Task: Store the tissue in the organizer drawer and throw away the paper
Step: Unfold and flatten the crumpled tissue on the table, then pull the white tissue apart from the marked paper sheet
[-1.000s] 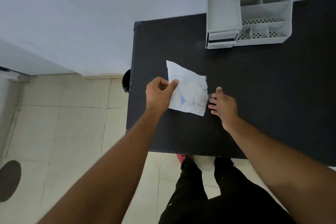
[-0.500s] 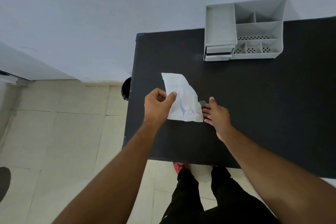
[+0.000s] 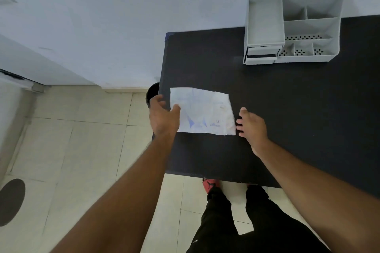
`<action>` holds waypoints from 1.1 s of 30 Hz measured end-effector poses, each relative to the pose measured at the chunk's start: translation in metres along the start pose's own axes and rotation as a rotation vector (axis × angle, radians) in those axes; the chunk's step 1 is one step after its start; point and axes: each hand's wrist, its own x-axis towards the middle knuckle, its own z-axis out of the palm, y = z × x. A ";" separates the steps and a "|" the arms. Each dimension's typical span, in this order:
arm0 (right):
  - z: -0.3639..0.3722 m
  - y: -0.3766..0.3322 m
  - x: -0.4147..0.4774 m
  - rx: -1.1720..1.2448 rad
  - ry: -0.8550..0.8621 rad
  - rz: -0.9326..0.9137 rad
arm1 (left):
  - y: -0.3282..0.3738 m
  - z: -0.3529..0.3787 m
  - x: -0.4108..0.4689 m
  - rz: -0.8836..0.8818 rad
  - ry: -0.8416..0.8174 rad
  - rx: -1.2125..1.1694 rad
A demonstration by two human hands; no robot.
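A creased white paper (image 3: 202, 112) with faint blue print is held low over the black table (image 3: 298, 121), near its left edge. My left hand (image 3: 163, 118) pinches the sheet's left edge between thumb and fingers. At the sheet's right edge my right hand (image 3: 249, 125) rests with fingers spread and holds nothing; its fingertips are at or just beside the paper. The grey organizer (image 3: 308, 26) stands at the table's back, its small drawers (image 3: 261, 56) at the front left, shut or nearly so. I see no separate tissue.
A round black bin (image 3: 151, 93) on the floor shows partly beside the table's left edge, just behind my left hand. A white wall runs along the back. Tiled floor lies to the left, and my legs and a red shoe (image 3: 209, 185) are below the table's front edge.
The paper has gone from tilted and narrow to spread out wide, and my left hand has carried its edge leftward to the table's left side. My right hand stays by the right edge.
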 end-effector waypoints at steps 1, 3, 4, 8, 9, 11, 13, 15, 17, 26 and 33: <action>0.001 -0.001 -0.001 -0.007 -0.003 -0.004 | -0.007 0.000 -0.001 0.013 0.025 0.079; 0.004 -0.003 -0.002 0.012 -0.018 0.018 | -0.020 0.007 -0.009 0.140 -0.016 0.199; 0.004 -0.004 -0.001 0.033 -0.027 0.044 | -0.025 0.013 -0.017 0.210 -0.073 0.231; 0.005 -0.003 0.002 0.099 -0.052 0.149 | -0.034 0.042 -0.051 0.351 -0.310 0.324; 0.005 -0.003 0.003 0.084 -0.064 0.155 | -0.033 0.049 -0.059 0.353 -0.343 0.348; 0.005 -0.002 0.002 0.046 -0.099 0.161 | -0.032 0.063 -0.071 0.320 -0.384 0.384; 0.006 -0.002 0.001 0.012 -0.134 0.149 | -0.031 0.075 -0.076 0.282 -0.401 0.405; 0.008 -0.002 -0.001 -0.037 -0.150 0.117 | -0.031 0.082 -0.075 0.279 -0.412 0.435; 0.013 0.000 0.001 -0.099 -0.156 0.075 | -0.031 0.086 -0.070 0.308 -0.424 0.484; 0.031 0.005 0.014 -0.208 -0.107 -0.010 | -0.029 0.087 -0.052 0.175 -0.385 0.359; 0.034 0.002 0.010 0.093 -0.173 0.141 | -0.035 0.088 -0.057 -0.655 -0.165 -0.331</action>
